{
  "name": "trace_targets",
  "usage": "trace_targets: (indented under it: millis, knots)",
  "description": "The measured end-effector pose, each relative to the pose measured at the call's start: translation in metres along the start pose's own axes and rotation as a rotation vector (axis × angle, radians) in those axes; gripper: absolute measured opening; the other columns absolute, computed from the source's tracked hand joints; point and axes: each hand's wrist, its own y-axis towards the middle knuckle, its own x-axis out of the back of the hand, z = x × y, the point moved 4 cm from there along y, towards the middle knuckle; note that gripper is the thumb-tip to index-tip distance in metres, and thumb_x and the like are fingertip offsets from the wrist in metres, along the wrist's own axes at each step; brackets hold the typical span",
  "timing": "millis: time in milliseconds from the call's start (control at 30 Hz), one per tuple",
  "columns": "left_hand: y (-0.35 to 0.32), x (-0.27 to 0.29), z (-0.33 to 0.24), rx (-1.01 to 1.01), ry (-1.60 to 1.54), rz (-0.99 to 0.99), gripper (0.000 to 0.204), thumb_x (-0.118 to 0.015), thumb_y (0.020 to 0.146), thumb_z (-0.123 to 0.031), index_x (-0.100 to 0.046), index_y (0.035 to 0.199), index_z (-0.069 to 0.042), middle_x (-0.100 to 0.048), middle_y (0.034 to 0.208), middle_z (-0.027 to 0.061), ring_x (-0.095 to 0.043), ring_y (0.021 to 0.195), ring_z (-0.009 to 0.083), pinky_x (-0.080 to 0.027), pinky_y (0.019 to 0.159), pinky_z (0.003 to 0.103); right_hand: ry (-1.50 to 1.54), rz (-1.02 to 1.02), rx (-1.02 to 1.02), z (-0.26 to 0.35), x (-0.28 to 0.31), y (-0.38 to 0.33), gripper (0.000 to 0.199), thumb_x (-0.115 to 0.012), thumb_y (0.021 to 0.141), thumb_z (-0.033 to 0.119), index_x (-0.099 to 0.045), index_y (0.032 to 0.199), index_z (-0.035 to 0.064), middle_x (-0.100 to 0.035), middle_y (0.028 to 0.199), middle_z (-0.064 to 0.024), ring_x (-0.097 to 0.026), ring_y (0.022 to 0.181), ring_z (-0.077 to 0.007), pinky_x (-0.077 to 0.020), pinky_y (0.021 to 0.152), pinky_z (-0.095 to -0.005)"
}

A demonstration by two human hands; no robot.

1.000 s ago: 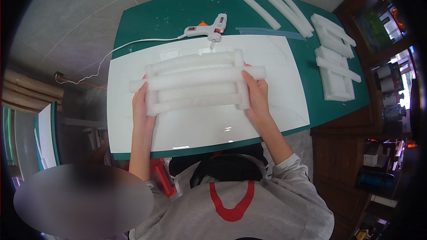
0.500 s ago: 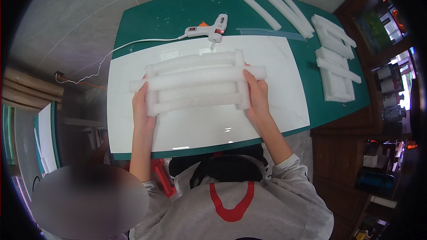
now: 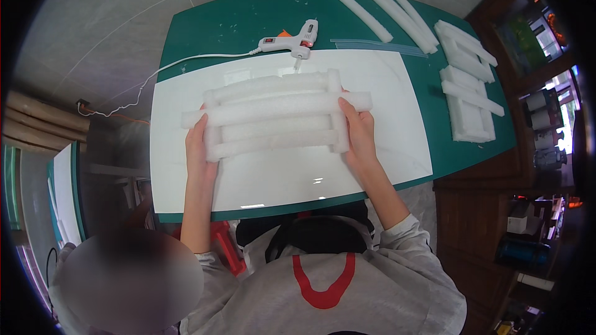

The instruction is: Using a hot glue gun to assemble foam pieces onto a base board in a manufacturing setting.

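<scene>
Between my hands is a white foam frame (image 3: 273,127), built of long strips laid across two short end strips. One longer foam strip (image 3: 273,107) crosses it and sticks out past both ends. My left hand (image 3: 197,142) grips the frame's left end, thumb on the long strip. At the other end my right hand (image 3: 359,129) holds it the same way, with its thumb on top and its fingers hidden behind the foam. A white glue gun (image 3: 288,43) lies just beyond the frame, nozzle toward it.
Under the frame is a glossy white board (image 3: 385,149) on a green table (image 3: 205,25). Loose foam strips (image 3: 354,9) and clear glue sticks (image 3: 379,45) lie at the back. Two foam frames (image 3: 462,105) rest at the right. The glue gun's cord (image 3: 180,61) runs left to a wall socket (image 3: 82,107).
Both hands keep their grip, and the foam frame stays almost still. At the lower left, the blurred round shape has shifted slightly.
</scene>
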Motion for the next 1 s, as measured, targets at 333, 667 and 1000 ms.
trace_targets:
  millis: [333,667,1000]
  knots:
    - [0.0012,0.0017,0.0006,0.000,-0.013,0.025,0.044,-0.048,0.085,-0.022,-0.041,0.124,-0.003,-0.046,0.121,0.0106,-0.043,0.111,0.0195,-0.034,0.094,0.031,0.006,0.019,0.034,-0.0004,-0.0001,0.0000,0.042,-0.056,0.082,0.013,-0.043,0.118,-0.0042,-0.054,0.103,-0.0080,-0.052,0.089,-0.0101,-0.0427,0.076,-0.0218]
    - [-0.0010,0.0001,-0.0003,-0.002,-0.040,0.015,0.044,-0.048,0.085,-0.023,-0.041,0.124,-0.003,-0.047,0.121,0.0099,-0.044,0.110,0.0195,-0.034,0.094,0.031,-0.013,-0.020,0.024,-0.0009,0.0005,-0.0001,0.043,-0.057,0.082,0.015,-0.044,0.118,-0.0037,-0.055,0.102,-0.0072,-0.052,0.088,-0.0100,-0.0427,0.074,-0.0222]
    - [-0.0003,0.0008,0.0003,0.021,-0.042,0.011,0.044,-0.048,0.085,-0.021,-0.041,0.124,-0.004,-0.046,0.121,0.0105,-0.043,0.111,0.0198,-0.034,0.094,0.031,0.010,-0.003,0.027,-0.0010,0.0007,0.0012,0.045,-0.058,0.080,0.008,-0.042,0.120,-0.0046,-0.054,0.104,-0.0087,-0.052,0.089,-0.0108,-0.0425,0.076,-0.0222]
